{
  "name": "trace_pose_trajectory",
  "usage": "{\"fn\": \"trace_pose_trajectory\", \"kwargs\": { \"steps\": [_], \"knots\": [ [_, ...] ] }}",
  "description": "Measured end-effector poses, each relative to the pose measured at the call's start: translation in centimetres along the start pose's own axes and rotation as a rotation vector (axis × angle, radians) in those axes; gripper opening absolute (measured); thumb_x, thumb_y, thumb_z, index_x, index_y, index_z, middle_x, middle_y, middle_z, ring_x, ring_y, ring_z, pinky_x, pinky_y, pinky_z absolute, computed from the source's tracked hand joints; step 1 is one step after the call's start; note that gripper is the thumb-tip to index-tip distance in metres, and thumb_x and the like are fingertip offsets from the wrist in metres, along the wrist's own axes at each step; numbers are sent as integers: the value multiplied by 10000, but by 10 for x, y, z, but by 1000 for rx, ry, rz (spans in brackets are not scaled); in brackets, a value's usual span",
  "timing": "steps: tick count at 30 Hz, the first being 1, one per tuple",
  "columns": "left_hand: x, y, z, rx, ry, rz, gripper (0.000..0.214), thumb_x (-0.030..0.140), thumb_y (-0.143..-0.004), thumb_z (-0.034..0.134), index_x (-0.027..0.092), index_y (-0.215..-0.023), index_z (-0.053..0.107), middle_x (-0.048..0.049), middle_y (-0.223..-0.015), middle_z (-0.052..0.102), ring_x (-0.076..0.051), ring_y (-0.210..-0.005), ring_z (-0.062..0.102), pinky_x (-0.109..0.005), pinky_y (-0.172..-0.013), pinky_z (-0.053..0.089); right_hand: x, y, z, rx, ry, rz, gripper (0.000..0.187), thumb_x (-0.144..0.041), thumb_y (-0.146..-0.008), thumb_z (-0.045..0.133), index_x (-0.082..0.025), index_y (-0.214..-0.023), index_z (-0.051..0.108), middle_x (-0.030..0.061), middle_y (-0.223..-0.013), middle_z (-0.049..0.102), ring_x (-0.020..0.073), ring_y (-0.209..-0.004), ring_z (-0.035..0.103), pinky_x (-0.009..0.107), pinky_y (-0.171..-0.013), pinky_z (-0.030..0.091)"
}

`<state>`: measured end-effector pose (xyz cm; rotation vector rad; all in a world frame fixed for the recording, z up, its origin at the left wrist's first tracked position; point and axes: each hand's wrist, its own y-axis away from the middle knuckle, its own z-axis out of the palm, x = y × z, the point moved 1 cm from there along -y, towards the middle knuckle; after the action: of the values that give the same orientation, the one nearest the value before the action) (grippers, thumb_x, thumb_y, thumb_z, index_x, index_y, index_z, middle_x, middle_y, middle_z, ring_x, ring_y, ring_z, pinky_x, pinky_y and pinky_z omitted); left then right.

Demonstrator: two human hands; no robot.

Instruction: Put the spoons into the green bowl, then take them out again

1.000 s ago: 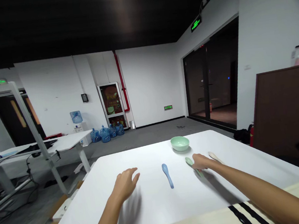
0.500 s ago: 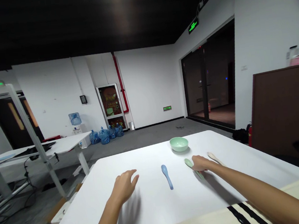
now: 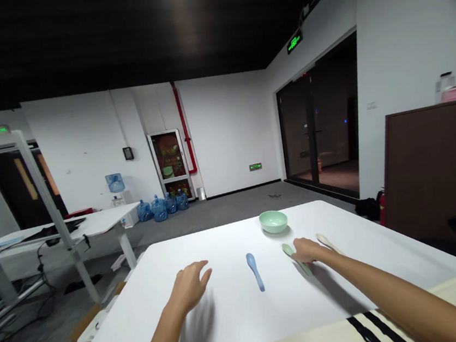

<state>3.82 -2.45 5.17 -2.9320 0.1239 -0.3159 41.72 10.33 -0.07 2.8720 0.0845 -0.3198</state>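
On the white table (image 3: 236,313) lie a blue spoon (image 3: 255,271), a green spoon (image 3: 287,249) and a cream spoon (image 3: 327,241). A light green bowl (image 3: 273,222) stands beyond them near the far edge. My right hand (image 3: 306,251) is closed on the middle of the green spoon, its fingertips partly hidden behind the hand. Just right of that hand is the cream spoon, its handle end covered by my forearm. My left hand (image 3: 192,285) hovers over the table left of the blue spoon, thumb and fingers apart, holding nothing.
Left of my table is another white table (image 3: 106,220) with cables and a metal post. Several blue water bottles (image 3: 158,207) stand on the floor by the far wall. A brown panel (image 3: 437,163) rises at the right.
The view has tilted up very slightly. Both hands, the spoons and the bowl keep the same places on the table.
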Motion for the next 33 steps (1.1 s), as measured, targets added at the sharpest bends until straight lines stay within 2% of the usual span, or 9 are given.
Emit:
{"fn": "trace_pose_trajectory", "kwargs": {
  "steps": [6, 12, 14, 16, 19, 22, 26, 33],
  "knots": [
    [2, 1, -2, 0, -1, 0, 512, 483, -958, 352, 228, -1324, 603, -74, -1375, 634, -255, -1284, 566, -390, -1053, 426, 2, -2, -17, 226, 77, 1, 435, -518, -875, 546, -124, -998, 683, 192, -1092, 691, 310, -987, 665, 355, -767, 472],
    [3, 1, -2, 2, -14, 6, 503, 473, -960, 355, 229, -1322, 604, -70, -1374, 636, -249, -1285, 567, -382, -1052, 430, 6, 11, -39, 345, -32, -93, 560, -595, -919, 431, -159, -1202, 641, 180, -1212, 671, 322, -1128, 615, 368, -869, 451],
    [2, 0, -1, 5, -19, 8, 505, 471, -958, 356, 223, -1322, 603, -74, -1371, 637, -252, -1287, 567, -389, -1054, 429, 10, 16, -39, 382, -50, -158, 603, -596, -926, 416, -167, -1317, 579, 178, -1325, 617, 325, -1224, 563, 388, -949, 428],
    [1, -1, -1, 9, -23, 10, 506, 472, -956, 358, 222, -1321, 604, -76, -1372, 636, -256, -1288, 566, -398, -1057, 428, 17, 20, -35, 410, -33, -192, 648, -595, -936, 390, -178, -1421, 497, 178, -1466, 502, 341, -1313, 491, 442, -1023, 388],
    [1, -1, -1, 11, -32, 2, 503, 475, -955, 357, 228, -1312, 611, -76, -1374, 635, -262, -1289, 566, -401, -1049, 433, 27, 23, -22, 427, -1, -195, 690, -589, -949, 361, -214, -1529, 359, 167, -1602, 299, 358, -1415, 365, 529, -1085, 321],
    [1, 0, -2, 8, -49, -9, 501, 464, -958, 352, 223, -1313, 611, -79, -1373, 636, -264, -1282, 572, -404, -1040, 439, 34, 22, -10, 389, 25, -204, 723, -600, -943, 365, -235, -1563, 290, 158, -1635, 207, 359, -1465, 273, 566, -1110, 280],
    [2, 0, -3, 12, -58, -17, 496, 454, -963, 353, 218, -1320, 604, -84, -1383, 627, -266, -1288, 566, -411, -1045, 435, 41, 20, -2, 325, 27, -222, 747, -615, -939, 362, -210, -1564, 297, 166, -1630, 216, 344, -1473, 263, 550, -1124, 280],
    [1, -1, -1, 15, -61, -20, 481, 445, -961, 358, 236, -1314, 608, -71, -1375, 635, -256, -1281, 571, -393, -1047, 433, 43, 19, -1, 331, 1, -235, 742, -618, -928, 395, -211, -1546, 345, 145, -1620, 262, 326, -1462, 298, 481, -1135, 298]
  ]
}}
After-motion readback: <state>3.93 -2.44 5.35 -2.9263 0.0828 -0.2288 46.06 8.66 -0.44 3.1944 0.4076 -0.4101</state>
